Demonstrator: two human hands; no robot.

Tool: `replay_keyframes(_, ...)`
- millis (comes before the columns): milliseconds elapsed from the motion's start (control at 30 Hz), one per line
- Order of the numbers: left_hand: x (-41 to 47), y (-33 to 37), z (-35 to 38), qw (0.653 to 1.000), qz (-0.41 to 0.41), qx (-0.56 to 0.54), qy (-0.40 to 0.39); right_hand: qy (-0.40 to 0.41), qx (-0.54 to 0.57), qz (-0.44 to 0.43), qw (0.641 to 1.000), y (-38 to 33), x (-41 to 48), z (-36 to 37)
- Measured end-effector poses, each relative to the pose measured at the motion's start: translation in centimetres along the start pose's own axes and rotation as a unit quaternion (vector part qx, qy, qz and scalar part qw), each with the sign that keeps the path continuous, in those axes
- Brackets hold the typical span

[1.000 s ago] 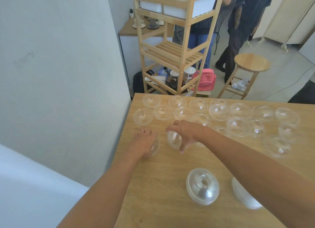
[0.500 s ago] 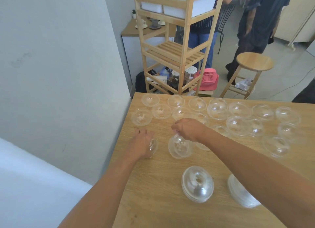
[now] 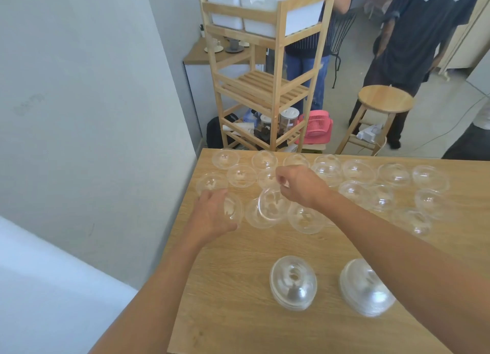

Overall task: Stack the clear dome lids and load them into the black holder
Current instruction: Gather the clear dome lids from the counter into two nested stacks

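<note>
**Asker:** What fills the view, and where are the task's things?

**Describer:** A wooden table [image 3: 238, 314] takes up the lower right. Loose dome lids [image 3: 358, 169] cover its far half, domes up. Two stacks stand nearer the person, the left stack [image 3: 293, 283] and the right stack [image 3: 367, 287]. The black holder is not in view.

**Asker:** And the hands?

**Describer:** The right hand [image 3: 302, 186] pinches a raised lid [image 3: 271, 205], which is tilted over a resting lid [image 3: 253, 218]. The left hand [image 3: 212, 216] cups an edge lid [image 3: 234, 208] near the table's left side, with its fingers curled round it.

**Asker:** How would this step go well?

**Describer:** The raised lid looks to need levelling and centring over the resting lid, then lowering until the rims nest. A light pinch seems wise, since thin clear plastic likely flexes and slips. The edge lid is best drawn inward, away from the drop.

**Asker:** What is hard to make out?

**Describer:** The right forearm hides part of the right stack and some of the loose lids. It cannot be told whether the raised lid touches the one below. The clear lids overlap, so they cannot be counted. The left fingertips are partly hidden.
</note>
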State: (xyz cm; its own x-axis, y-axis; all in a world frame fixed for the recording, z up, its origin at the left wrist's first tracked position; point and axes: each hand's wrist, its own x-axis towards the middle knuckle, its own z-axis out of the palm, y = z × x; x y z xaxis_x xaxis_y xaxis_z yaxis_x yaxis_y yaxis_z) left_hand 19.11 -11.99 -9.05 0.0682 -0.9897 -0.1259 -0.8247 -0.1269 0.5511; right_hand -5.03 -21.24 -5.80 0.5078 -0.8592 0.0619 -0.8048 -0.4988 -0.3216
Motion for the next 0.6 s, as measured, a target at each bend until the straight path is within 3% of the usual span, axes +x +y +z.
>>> replay_keyframes(133,-1.8,1.6,-0.4,0.994,0.022,-0.109,-0.017,0.041,0.154,0.100,0.982,1.4,-2.5,-2.0)
replay_keyframes(233,-3.4,3.6,0.1,0.991,0.053,-0.100,-0.064,0.049,0.295,0.190,0.935,2.7,-4.5,-2.8)
replay_keyframes(433,-6.4,8.1,4.0,0.979,0.125,0.035,-0.156,0.051,0.588,0.312,0.745,5.1,-8.8,-3.2)
replay_keyframes(500,-7.0,9.1,5.4,0.971,0.125,0.086,-0.183,0.065,0.660,0.320,0.677,5.5,-10.4,-3.3)
replay_keyframes(600,-7.9,9.9,7.1,0.967,0.115,0.122,-0.191,0.078,0.726,0.319,0.605,6.2,-12.6,-3.4)
